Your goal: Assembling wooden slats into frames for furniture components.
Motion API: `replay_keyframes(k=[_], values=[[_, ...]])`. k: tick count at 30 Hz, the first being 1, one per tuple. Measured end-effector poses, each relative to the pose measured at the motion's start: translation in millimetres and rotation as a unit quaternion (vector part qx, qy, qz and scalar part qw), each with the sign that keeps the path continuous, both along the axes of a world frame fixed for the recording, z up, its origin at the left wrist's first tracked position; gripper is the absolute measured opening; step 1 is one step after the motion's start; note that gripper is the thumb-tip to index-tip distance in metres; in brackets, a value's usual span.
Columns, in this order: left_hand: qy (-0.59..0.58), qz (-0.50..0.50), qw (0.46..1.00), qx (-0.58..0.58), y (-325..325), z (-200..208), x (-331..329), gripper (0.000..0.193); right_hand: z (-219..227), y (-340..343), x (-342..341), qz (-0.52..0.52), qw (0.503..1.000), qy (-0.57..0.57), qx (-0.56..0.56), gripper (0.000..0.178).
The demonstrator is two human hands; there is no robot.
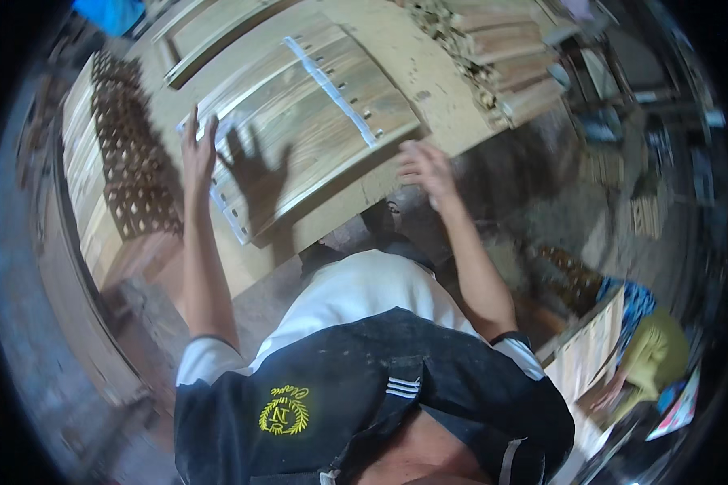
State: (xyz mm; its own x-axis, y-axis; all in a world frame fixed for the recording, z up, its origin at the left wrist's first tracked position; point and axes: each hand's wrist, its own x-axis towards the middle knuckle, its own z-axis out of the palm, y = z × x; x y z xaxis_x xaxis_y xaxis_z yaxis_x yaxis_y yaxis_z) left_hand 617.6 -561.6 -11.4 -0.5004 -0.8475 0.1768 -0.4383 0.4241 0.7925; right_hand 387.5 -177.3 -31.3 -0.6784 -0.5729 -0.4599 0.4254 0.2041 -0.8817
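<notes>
A flat wooden panel of joined boards lies on the workbench in front of me. A whitish-blue strip runs across it near its right side, with a row of small dark slots beside it. A similar pale strip lines the left edge. Beside that edge my left hand is raised, fingers apart and holding nothing, its shadow falling on the boards. Near the panel's right front corner is my right hand, slightly blurred, fingers loosely bent and apart with nothing seen in them. Whether it touches the corner I cannot tell.
On the left stands a stack of slotted wooden pieces. A wooden frame lies behind the panel. More wooden pieces are piled at the back right. At lower right, a person in yellowish clothing is beside pale boards.
</notes>
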Motion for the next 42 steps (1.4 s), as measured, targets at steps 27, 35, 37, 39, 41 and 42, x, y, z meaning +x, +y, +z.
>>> replay_keyframes(k=[27, 35, 37, 39, 41, 42], values=[[0.266, 0.199, 0.883, 0.33, 129, -60, 90, 0.061, -44, -95, -120, 0.131, 0.936, 0.271, 0.182, 0.055], [0.273, 0.199, 0.873, 0.351, 199, -34, 117, 0.065, -23, -30, -83, 0.192, 0.898, 0.339, 0.206, 0.056], [0.27, 0.229, 0.858, 0.372, 217, -33, 123, 0.07, -23, -12, -72, 0.174, 0.923, 0.287, 0.19, 0.053], [0.272, 0.262, 0.843, 0.382, 228, -31, 127, 0.076, 0, -7, -54, 0.142, 0.936, 0.258, 0.191, 0.056], [0.243, 0.284, 0.849, 0.375, 236, -3, 131, 0.084, 27, -3, -41, 0.092, 0.958, 0.228, 0.148, 0.053], [0.266, 0.255, 0.867, 0.334, 230, 12, 128, 0.084, 39, -10, -46, 0.102, 0.953, 0.261, 0.118, 0.051]])
